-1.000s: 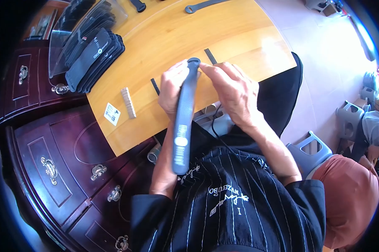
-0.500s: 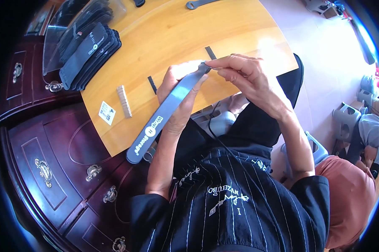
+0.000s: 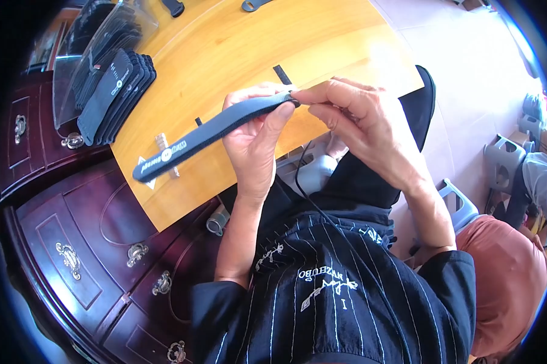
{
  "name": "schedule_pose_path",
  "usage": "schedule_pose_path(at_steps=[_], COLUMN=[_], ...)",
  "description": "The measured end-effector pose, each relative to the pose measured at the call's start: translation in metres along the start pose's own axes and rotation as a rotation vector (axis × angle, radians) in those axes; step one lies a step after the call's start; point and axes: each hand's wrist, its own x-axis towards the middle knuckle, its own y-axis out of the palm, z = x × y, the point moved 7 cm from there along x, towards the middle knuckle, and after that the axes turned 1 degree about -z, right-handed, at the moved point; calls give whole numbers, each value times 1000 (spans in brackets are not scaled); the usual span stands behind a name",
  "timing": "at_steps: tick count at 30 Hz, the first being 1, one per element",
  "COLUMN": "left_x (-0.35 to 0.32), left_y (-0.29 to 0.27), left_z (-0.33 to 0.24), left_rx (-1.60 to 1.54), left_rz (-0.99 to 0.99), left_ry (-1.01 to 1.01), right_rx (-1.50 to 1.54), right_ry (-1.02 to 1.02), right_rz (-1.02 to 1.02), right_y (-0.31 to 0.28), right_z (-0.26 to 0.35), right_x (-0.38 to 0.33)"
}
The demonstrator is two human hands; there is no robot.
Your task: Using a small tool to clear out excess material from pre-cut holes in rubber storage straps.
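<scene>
A long dark grey strap [image 3: 225,124] with a pale printed mark stretches out to the left above the table, its edge turned partly up. Its near-right end is gripped between thumb and fingers of my left hand [image 3: 252,142]. At that same end, the fingertips of my right hand [image 3: 361,115] are pinched; the small piece between them is mostly hidden. On the table beyond my hands lies a short black strip [image 3: 282,74]. Another short black strip [image 3: 198,122] shows just behind the strap.
A stack of dark straps [image 3: 116,91] stands at the table's left, beside a clear plastic bag [image 3: 79,60]. More strap ends [image 3: 174,7] lie at the far edge. Dark wooden drawers [image 3: 73,255] border the table [image 3: 219,48] at left. A person in a reddish top [image 3: 504,285] sits at right.
The strap's free end has swung up and left, now crossing over the white label and the pale ridged strip. Both hands stay at its other end.
</scene>
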Motion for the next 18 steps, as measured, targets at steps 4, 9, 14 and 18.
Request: schedule_pose_path(at_steps=[4,9,14,18], left_x=[-9,-18,-33,-31], left_y=[5,18,34,34], left_z=[-21,-31,-45,-50], left_rx=[536,860,945,971], left_rz=[8,-2,-11,43], left_ry=[300,617,1006,841], right_rx=[28,92,178,344], right_ry=[100,127,173,210], right_rz=[-77,-260,-376,-302], right_y=[1,10,16,10], right_z=[2,-5,-1,-15], right_x=[-14,-25,-27,-21])
